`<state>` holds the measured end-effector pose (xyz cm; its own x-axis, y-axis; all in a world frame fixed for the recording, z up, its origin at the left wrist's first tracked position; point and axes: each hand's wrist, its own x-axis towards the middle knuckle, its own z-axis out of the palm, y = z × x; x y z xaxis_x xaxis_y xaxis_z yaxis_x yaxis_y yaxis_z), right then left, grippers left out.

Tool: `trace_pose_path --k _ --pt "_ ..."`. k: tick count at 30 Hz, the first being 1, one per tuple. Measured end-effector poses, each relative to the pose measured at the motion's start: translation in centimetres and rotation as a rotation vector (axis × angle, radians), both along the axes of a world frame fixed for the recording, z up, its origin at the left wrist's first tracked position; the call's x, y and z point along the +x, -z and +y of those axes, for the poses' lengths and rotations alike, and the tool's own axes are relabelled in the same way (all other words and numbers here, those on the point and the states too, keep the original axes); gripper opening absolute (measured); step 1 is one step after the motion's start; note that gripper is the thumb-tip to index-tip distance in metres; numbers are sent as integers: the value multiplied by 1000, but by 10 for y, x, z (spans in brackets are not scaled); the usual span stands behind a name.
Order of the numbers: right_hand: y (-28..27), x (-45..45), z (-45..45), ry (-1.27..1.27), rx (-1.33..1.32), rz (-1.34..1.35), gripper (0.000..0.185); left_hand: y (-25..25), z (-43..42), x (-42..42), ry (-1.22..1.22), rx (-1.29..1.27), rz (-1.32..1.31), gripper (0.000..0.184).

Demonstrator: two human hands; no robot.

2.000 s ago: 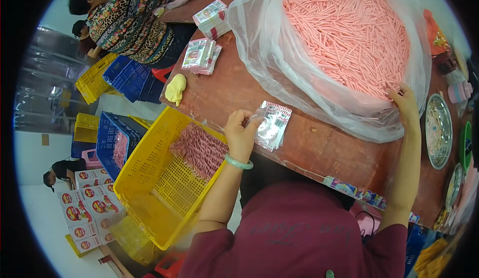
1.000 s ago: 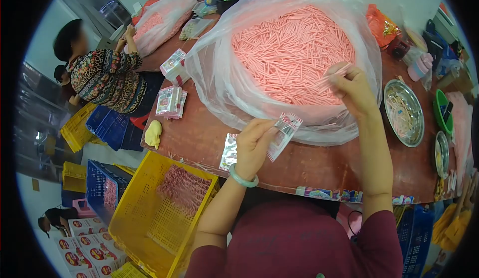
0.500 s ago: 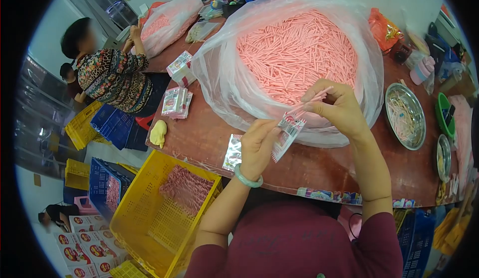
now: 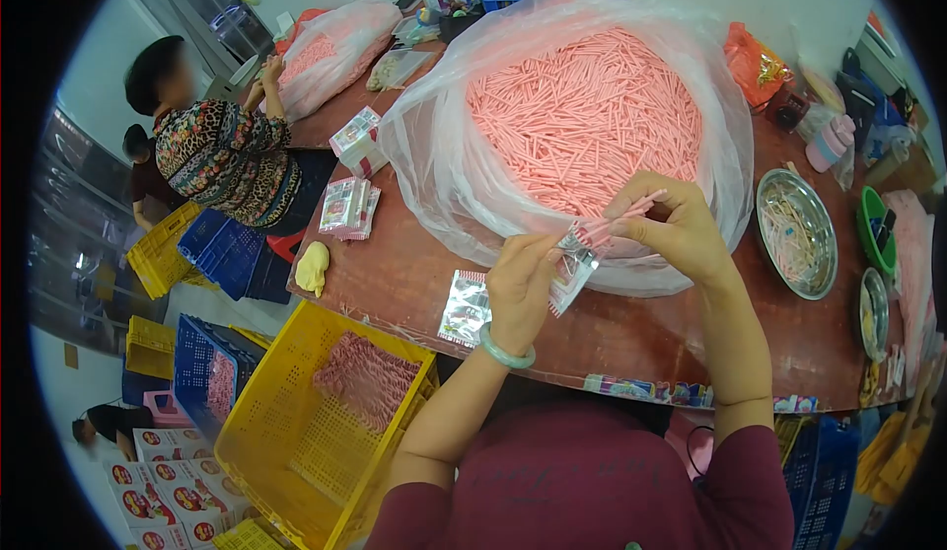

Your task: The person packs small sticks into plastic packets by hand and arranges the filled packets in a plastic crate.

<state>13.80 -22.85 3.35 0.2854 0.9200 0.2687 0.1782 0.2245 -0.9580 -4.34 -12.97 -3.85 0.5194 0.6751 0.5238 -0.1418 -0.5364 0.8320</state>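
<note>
My left hand (image 4: pixel 523 289), with a pale green bangle on its wrist, pinches a small printed packet (image 4: pixel 574 276) over the table. Several thin pink sticks (image 4: pixel 631 211) are held between the fingers of my right hand (image 4: pixel 666 224), their lower ends at the packet's top edge. Whether the ends are inside the packet is hard to tell. Behind both hands stands a large clear bag (image 4: pixel 424 185) full of pink sticks (image 4: pixel 592 106). More flat packets (image 4: pixel 464 308) lie beside my left wrist, near the table's front edge.
A yellow crate (image 4: pixel 266 402) with filled pink packets is at the left. Packet stacks (image 4: pixel 347 207) and a yellow lump (image 4: pixel 313 267) lie on the table (image 4: pixel 395 264). Metal bowls (image 4: pixel 797 234) and a green basket (image 4: pixel 876 224) stand right. A co-worker (image 4: pixel 222 146) sits at the far left.
My left hand took up a packet from the pile. My right hand left the bag with sticks and came down to the packet's top edge. The view has swung right.
</note>
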Motion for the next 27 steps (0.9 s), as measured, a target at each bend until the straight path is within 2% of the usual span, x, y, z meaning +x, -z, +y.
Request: trace_pose_path --k 6,10,12,15,18,22,27 --pt "2 2 -1 -59 -173 64 10 6 -2 8 33 180 -5 21" --pt "1 6 1 -6 -129 26 10 -4 -5 17 153 -39 64 28" --pt "-2 10 2 22 -72 -124 11 -9 -5 26 205 -186 66 33" --pt "-11 15 1 31 -79 -203 14 -23 5 33 551 -686 83 38" --pt "-26 20 -2 -5 -174 -217 15 -23 10 45 655 -776 56 36" --pt "-35 31 0 -1 -199 -323 16 -27 9 63 664 -743 13 33" --pt "-48 46 6 77 -256 -199 20 -34 10 89 631 -802 -130 34"
